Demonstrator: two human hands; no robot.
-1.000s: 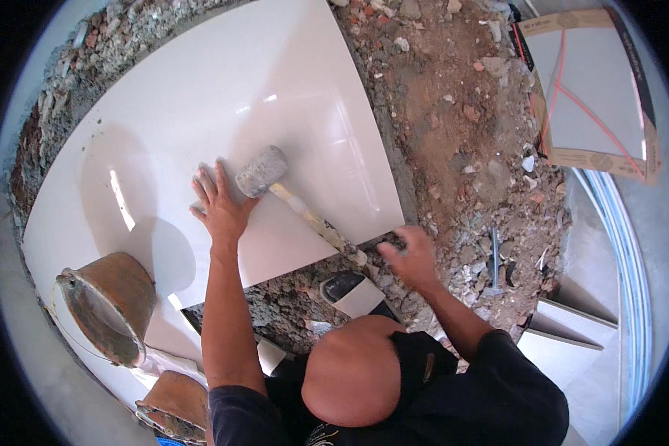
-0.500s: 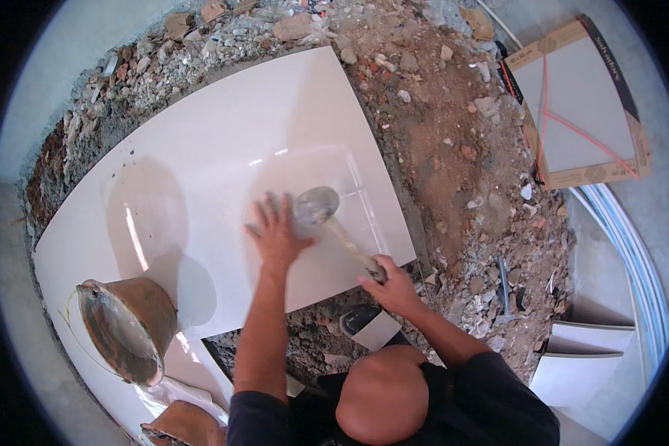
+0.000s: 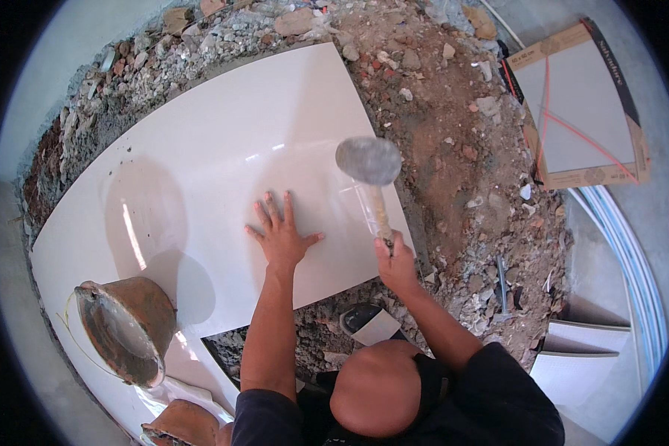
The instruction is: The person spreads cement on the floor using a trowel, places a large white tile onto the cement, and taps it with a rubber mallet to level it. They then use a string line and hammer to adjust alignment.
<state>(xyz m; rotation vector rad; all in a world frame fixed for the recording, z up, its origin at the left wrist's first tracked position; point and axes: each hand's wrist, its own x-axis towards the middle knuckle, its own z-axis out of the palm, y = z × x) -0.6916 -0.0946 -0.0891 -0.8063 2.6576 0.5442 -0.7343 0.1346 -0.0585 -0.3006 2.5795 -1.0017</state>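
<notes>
Spread flat on the glossy white floor tiles [image 3: 201,149], my left hand [image 3: 282,234] has its fingers apart and holds nothing. My right hand [image 3: 398,264] is closed round the light handle of a rubber mallet [image 3: 369,160]. The mallet's rounded grey head is slightly blurred and appears raised over the tiles' right part, apart from my left hand. Wet grey mortar [image 3: 327,327] shows along the near edge of the tiles, beside my foot [image 3: 370,325].
A mortar-stained bucket [image 3: 130,327] stands tilted at left, another [image 3: 182,424] nearer. Rubble and soil [image 3: 453,178] border the tiles. At right are a strapped tile carton [image 3: 580,104], blue-white pipes [image 3: 624,253], a hammer [image 3: 503,286] and cut tiles [image 3: 576,372].
The mallet has lifted and swung right and away from beside my left hand, my right hand rising with it. My left hand stays flat in nearly the same place.
</notes>
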